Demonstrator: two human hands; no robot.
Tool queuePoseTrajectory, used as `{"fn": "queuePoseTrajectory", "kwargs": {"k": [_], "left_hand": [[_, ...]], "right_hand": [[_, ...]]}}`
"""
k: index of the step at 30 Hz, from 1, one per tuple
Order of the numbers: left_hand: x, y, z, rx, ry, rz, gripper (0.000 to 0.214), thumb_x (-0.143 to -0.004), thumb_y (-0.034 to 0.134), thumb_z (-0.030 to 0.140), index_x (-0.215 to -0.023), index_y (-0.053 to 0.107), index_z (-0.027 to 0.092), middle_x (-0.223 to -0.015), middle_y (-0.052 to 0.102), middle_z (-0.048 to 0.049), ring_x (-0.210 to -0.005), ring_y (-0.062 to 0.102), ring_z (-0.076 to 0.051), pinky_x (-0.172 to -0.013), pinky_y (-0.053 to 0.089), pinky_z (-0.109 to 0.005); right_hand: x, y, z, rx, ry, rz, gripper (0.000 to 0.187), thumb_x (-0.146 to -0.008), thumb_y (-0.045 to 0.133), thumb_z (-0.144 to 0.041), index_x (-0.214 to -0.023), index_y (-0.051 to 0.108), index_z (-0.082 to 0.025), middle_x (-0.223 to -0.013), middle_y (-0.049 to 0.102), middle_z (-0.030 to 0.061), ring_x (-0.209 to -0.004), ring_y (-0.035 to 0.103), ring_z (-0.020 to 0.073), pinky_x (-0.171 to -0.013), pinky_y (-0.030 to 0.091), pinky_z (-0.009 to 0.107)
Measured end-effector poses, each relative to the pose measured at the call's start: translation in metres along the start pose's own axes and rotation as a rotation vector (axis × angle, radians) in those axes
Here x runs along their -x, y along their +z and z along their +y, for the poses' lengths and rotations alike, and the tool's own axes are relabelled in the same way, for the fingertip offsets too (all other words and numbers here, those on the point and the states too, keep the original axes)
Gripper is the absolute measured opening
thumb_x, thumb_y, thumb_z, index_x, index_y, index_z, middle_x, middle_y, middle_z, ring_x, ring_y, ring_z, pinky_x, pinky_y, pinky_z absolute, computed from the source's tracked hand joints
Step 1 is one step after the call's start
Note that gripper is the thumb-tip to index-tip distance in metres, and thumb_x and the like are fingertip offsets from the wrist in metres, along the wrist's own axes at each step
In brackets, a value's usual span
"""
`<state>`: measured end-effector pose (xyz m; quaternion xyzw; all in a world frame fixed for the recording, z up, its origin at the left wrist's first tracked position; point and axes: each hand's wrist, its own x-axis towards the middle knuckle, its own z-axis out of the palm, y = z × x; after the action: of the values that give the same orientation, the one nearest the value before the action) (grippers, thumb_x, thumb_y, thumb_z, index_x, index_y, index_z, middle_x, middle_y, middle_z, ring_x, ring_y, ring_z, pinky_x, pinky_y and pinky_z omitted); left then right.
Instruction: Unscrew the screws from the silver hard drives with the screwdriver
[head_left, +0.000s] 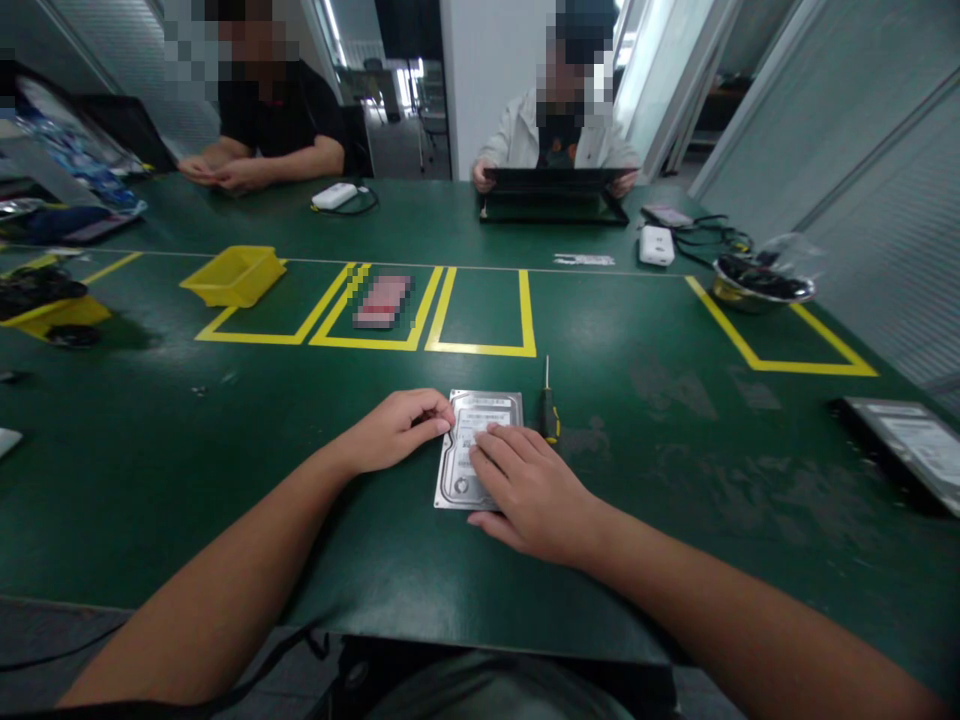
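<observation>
A silver hard drive (463,465) lies label side up on the green table in front of me. My left hand (397,430) is closed at the drive's upper left edge, thumb and bent fingers coming together there. Whether anything small sits between those fingertips cannot be made out. Over the drive's right half lies my right hand (529,490), fingers bent on the label and thumb by the near edge, holding it down. A screwdriver (551,415) with a black and yellow handle rests just right of the drive, its shaft pointing away from me.
Yellow tape (480,350) marks boxes on the table. A yellow bin (236,277) stands back left, another loaded bin (52,315) far left. At right are a metal bowl (761,285) of dark items and another drive (900,440). Two people sit opposite, one holding a dark panel (555,195).
</observation>
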<state>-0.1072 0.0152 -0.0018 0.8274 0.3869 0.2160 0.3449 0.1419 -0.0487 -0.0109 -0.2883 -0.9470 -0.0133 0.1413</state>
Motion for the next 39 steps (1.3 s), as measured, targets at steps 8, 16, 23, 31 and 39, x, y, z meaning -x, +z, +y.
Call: {"fn": "queuePoseTrajectory", "kwargs": {"k": [8, 16, 23, 31, 39], "left_hand": [[-0.001, -0.001, 0.003, -0.096, 0.035, -0.01, 0.017, -0.097, 0.052, 0.029, -0.093, 0.063, 0.016, -0.088, 0.063, -0.0018, -0.079, 0.059, -0.014, -0.074, 0.045, -0.026], [0.0, -0.005, 0.005, -0.18, 0.059, -0.012, 0.015, -0.097, 0.052, 0.026, -0.095, 0.063, 0.017, -0.09, 0.063, -0.0018, -0.081, 0.058, -0.015, -0.076, 0.044, -0.026], [0.001, -0.01, 0.009, -0.193, 0.11, -0.026, 0.016, -0.098, 0.053, 0.026, -0.095, 0.066, 0.018, -0.095, 0.065, -0.0035, -0.09, 0.061, -0.016, -0.083, 0.045, -0.027], [0.003, -0.014, 0.014, -0.136, 0.124, -0.106, 0.018, -0.097, 0.056, 0.028, -0.094, 0.07, 0.018, -0.093, 0.068, -0.0042, -0.087, 0.064, -0.016, -0.079, 0.047, -0.026], [0.003, -0.012, 0.012, -0.165, 0.15, -0.11, 0.018, -0.097, 0.057, 0.027, -0.094, 0.074, 0.02, -0.095, 0.071, -0.0041, -0.088, 0.065, -0.016, -0.082, 0.048, -0.026]], "right_hand": [[0.0, -0.001, -0.001, -0.008, 0.006, 0.004, 0.063, -0.089, 0.058, -0.05, -0.133, 0.053, -0.004, -0.136, 0.054, 0.0214, -0.127, 0.046, 0.0376, -0.108, 0.037, 0.052], [0.001, 0.001, -0.001, -0.015, 0.008, 0.005, 0.063, -0.09, 0.057, -0.05, -0.133, 0.053, -0.004, -0.136, 0.053, 0.0221, -0.127, 0.045, 0.0382, -0.108, 0.037, 0.053], [0.0, -0.001, -0.002, -0.006, 0.009, -0.01, 0.063, -0.09, 0.057, -0.05, -0.133, 0.053, -0.005, -0.136, 0.054, 0.0225, -0.128, 0.045, 0.0376, -0.108, 0.037, 0.053], [0.0, -0.001, -0.003, 0.004, 0.011, -0.019, 0.064, -0.089, 0.06, -0.05, -0.134, 0.052, -0.005, -0.137, 0.053, 0.0225, -0.129, 0.045, 0.0375, -0.109, 0.037, 0.053], [-0.001, -0.001, -0.002, 0.022, 0.006, -0.025, 0.065, -0.088, 0.06, -0.05, -0.133, 0.052, -0.003, -0.137, 0.053, 0.0221, -0.128, 0.045, 0.0383, -0.109, 0.038, 0.052]]}}
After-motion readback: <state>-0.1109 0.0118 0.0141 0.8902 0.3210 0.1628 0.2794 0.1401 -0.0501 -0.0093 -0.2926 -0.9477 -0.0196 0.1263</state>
